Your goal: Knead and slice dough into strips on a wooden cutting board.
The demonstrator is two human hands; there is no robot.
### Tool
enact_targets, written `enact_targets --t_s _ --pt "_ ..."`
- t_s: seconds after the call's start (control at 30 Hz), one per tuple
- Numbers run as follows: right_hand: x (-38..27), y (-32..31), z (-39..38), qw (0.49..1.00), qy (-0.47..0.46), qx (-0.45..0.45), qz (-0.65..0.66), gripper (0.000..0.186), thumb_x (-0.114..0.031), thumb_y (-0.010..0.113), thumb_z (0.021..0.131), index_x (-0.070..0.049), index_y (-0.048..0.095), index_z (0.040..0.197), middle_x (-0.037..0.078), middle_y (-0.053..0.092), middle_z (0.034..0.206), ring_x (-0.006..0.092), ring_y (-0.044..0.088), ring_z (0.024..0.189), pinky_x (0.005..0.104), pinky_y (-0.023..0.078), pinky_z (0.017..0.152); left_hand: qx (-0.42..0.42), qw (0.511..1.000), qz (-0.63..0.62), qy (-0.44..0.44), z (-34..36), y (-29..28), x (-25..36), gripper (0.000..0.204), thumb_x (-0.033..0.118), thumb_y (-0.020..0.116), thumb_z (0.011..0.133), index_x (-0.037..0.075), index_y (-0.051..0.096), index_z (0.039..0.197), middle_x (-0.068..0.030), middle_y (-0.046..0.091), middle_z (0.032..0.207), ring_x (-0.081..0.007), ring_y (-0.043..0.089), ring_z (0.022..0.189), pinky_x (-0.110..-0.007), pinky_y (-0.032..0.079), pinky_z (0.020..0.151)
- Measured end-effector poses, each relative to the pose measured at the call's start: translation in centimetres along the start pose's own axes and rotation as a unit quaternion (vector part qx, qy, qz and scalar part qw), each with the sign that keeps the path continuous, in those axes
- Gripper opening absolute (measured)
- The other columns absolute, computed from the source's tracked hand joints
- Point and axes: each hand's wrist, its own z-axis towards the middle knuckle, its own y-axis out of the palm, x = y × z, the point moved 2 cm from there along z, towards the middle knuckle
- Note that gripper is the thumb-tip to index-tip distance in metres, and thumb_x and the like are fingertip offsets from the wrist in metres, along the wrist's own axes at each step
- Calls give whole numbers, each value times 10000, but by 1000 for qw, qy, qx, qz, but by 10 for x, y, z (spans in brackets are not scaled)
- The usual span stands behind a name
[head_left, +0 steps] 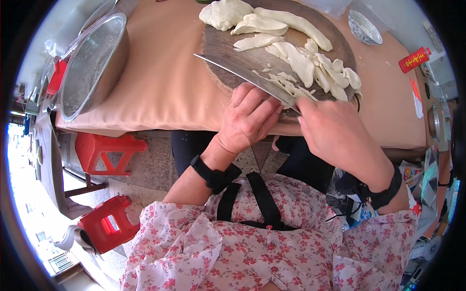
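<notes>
A broad-bladed kitchen knife [245,73] slants over the near edge of a round wooden cutting board [218,51], its tip toward the upper left. My right hand [332,133] is wrapped round its handle. Close against the near side of the blade, my left hand [248,114] has its fingers bent and pressed together; whatever lies under them is hidden. Beyond the blade are small cut slivers of pale dough [286,82]. Larger flat dough pieces [303,63] spread to the right. Farther back rest a dough lump [224,14] and a thick dough roll [296,26].
A large metal basin [94,68] stands on the left of the cloth-covered table [165,63]. At the far right are a patterned bowl [364,28] and a red container [415,59]. Red plastic stools [109,153] stand on the floor at left.
</notes>
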Motion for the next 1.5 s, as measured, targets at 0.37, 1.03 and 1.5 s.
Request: enact_targets --t_s 0.37,1.03,1.5 --pt "8 -3 -2 997 48 -45 34 178 -143 584 882 17 573 957 228 628 735 421 624 728 512 477 678 -2 1000 -4 -7 -2 1 0 243 55 738 732 36 657 960 -96 614 998 -290 594 981 -383 487 854" --pt "19 -14 -54 993 86 -19 79 214 -162 629 873 -4 615 1017 214 649 758 402 636 729 497 485 661 -12 1000 -7 -10 0 -1 1 281 10 753 726 37 662 990 -113 624 1032 -326 604 983 -402 512 861" --pt "14 -15 -67 996 61 -9 61 207 -158 625 883 -9 560 1011 182 636 795 388 633 722 481 473 627 -5 1000 1 2 0 1 0 255 50 736 734 36 648 972 -101 611 1014 -293 592 983 -393 489 860"
